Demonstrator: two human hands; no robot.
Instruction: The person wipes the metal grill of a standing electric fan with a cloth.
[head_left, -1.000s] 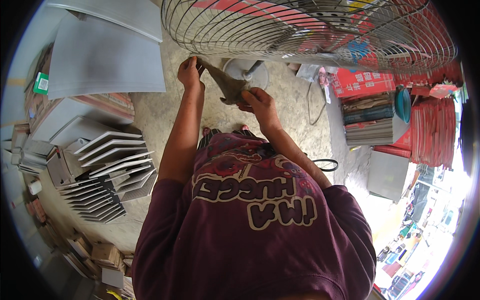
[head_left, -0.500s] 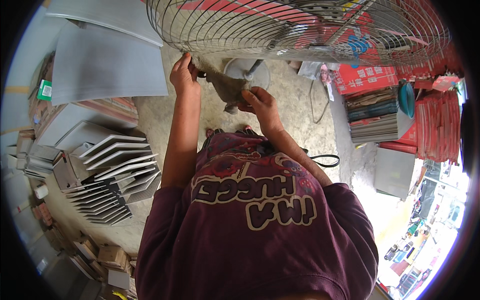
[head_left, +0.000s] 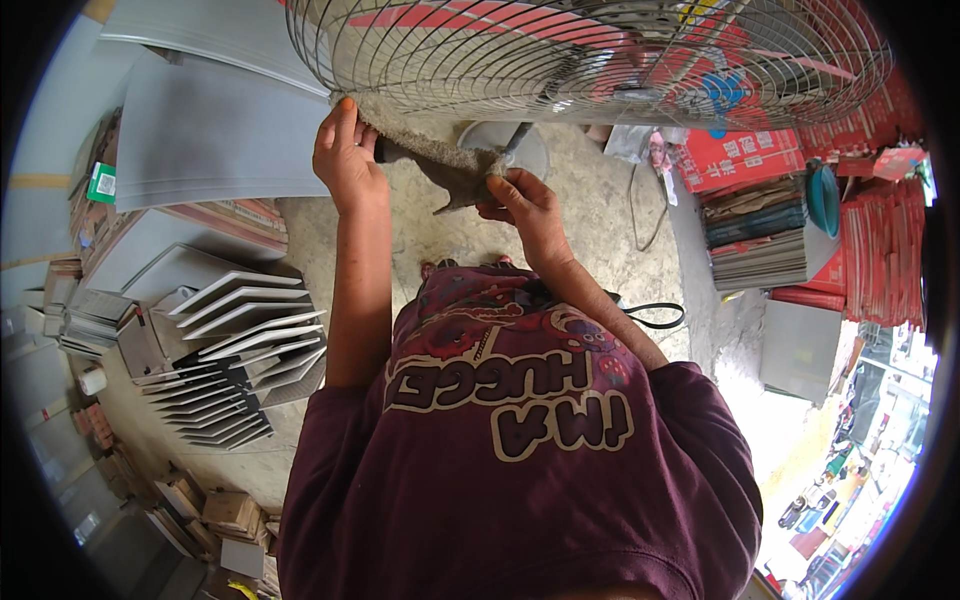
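Note:
A grey-brown, fuzzy cloth [head_left: 440, 158] stretches between my two hands, just below a large fan with a wire guard [head_left: 600, 60]. My left hand [head_left: 347, 160] pinches the cloth's left end, fingertips up near the guard's lower left rim. Lower and to the right, my right hand [head_left: 522, 205] grips the other end between thumb and fingers. A dark corner of the cloth hangs down between the hands. Behind it stands the fan's pole and round grey base [head_left: 525, 150], partly covered by the cloth.
Large grey panels [head_left: 220, 135] lean at the left, above a rack of sample boards [head_left: 230, 350]. Red cartons [head_left: 745, 155] and stacked boards [head_left: 765, 265] stand at the right. A cable [head_left: 640, 215] lies on the concrete floor [head_left: 600, 260]. Wooden blocks [head_left: 232, 512] sit at lower left.
My left hand has moved left and slightly up, drawing the cloth out wider between my hands. My right hand has shifted only slightly. The view has turned a little.

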